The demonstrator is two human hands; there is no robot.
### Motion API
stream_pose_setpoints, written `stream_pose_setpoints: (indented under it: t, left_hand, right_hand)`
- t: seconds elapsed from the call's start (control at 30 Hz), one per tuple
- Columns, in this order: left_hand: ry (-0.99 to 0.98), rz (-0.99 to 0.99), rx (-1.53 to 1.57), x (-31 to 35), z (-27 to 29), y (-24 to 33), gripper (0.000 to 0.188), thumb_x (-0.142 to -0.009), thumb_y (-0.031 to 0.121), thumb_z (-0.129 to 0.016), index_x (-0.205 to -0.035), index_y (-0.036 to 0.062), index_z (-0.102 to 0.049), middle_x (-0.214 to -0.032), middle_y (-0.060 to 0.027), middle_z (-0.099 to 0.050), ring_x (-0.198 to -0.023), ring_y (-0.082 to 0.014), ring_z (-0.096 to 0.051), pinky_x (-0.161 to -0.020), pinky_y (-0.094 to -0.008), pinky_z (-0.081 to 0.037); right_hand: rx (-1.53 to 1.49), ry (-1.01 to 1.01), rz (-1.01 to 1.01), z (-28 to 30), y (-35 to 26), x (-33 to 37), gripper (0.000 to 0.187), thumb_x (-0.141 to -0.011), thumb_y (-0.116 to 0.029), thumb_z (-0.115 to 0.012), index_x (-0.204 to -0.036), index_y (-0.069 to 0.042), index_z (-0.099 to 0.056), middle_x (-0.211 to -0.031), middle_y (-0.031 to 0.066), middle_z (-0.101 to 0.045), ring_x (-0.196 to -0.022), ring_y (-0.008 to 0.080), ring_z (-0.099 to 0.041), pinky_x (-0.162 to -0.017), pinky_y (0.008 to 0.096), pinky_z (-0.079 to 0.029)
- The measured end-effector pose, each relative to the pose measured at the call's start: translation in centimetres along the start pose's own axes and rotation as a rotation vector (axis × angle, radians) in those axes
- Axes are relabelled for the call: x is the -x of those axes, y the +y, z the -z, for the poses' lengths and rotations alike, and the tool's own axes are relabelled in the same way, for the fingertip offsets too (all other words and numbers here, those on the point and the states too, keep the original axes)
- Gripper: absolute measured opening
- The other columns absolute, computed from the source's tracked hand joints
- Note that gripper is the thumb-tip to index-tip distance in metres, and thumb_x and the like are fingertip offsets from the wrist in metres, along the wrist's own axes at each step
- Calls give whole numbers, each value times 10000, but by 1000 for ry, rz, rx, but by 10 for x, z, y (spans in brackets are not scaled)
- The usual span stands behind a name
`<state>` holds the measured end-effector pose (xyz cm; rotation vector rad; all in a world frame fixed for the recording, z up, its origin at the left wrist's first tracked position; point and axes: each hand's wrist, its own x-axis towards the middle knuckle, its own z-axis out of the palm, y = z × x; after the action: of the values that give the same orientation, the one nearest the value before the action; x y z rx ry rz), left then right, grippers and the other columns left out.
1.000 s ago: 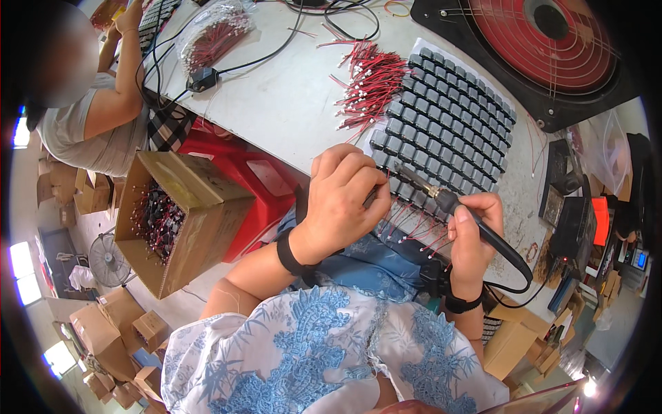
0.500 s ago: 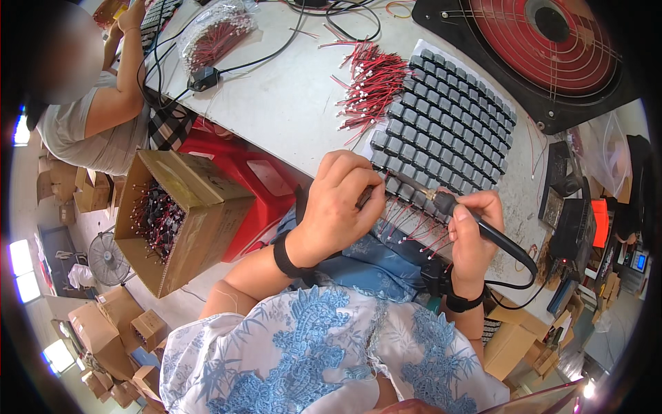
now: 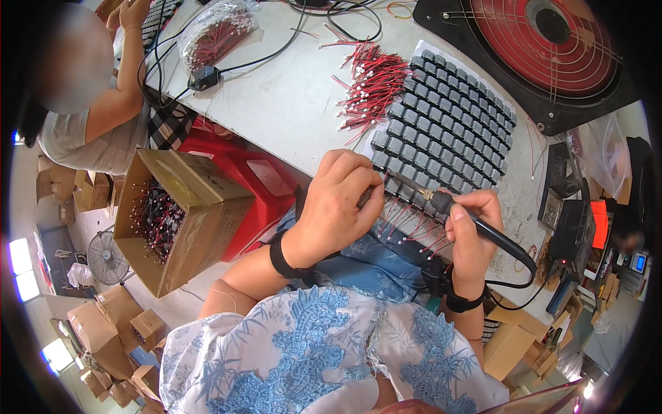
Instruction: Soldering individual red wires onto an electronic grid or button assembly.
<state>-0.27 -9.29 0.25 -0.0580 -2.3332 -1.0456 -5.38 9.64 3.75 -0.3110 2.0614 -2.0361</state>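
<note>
In my right hand (image 3: 471, 231) is a soldering iron (image 3: 476, 224), gripped like a pen, its metal tip pointing left to the near edge of a block of small grey-and-black modules (image 3: 448, 114). My left hand (image 3: 343, 200) is closed in a pinch close to that tip, at the block's near left corner; the fingers mostly hide what they hold, of which only a dark bit shows. Several thin red and black wires (image 3: 407, 224) with white connectors hang from the near row. Behind the left corner of the block lies a loose heap of red-and-black wire leads (image 3: 372, 83).
A fan (image 3: 552, 27) with a red centre lies at the far right. On the right stands a black soldering station (image 3: 572, 214). At left, an open carton (image 3: 186, 214) of wired parts rests by a red stool (image 3: 265, 186). A bag of leads (image 3: 217, 34) lies far left, near another person (image 3: 96, 131).
My hands and the iron stay almost in place, the iron's handle shifting very slightly. The other person at far left has leaned a little to the right.
</note>
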Motion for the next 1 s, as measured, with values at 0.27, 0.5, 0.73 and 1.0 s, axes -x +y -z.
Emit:
stream_pose_setpoints:
  t: [0.27, 0.5, 0.73, 1.0]
  left_hand:
    - [-10, 15, -25, -3, 1, 4, 133, -640, -9, -640, -750, 34, -580, -828, -80, -536, -794, -259, -501, -673, -341, -424]
    - [-26, 8, -92, -4, 2, 9, 137, -636, -1, -639, -747, 38, -570, -816, -79, -534, -785, -267, -507, -674, -348, -430]
    - [-46, 12, -145, -6, 9, 12, 139, -650, 36, -658, -761, 42, -575, -811, -79, -546, -784, -270, -514, -679, -349, -430]
    - [-181, 55, -321, -33, 35, -22, 116, -725, 76, -626, -829, 39, -589, -831, -92, -559, -799, -279, -527, -708, -371, -435]
  right_hand:
    - [-46, 57, 28, 1, 1, 1, 99, -788, 7, -525, -863, -2, -460, -634, -17, -408, -525, 27, -401, -912, 424, -434]
    - [-22, 53, 48, 2, 3, 2, 100, -790, 10, -521, -869, 0, -461, -691, -5, -410, -542, 31, -412, -910, 413, -437]
    - [-39, 55, 44, 3, 2, 4, 108, -796, -7, -526, -882, -2, -461, -762, 59, -521, -556, 37, -432, -584, 196, -434]
    - [-66, 92, 35, 4, 3, 4, 124, -796, -23, -518, -895, -11, -443, -883, 172, -601, -550, 42, -431, -504, 169, -375]
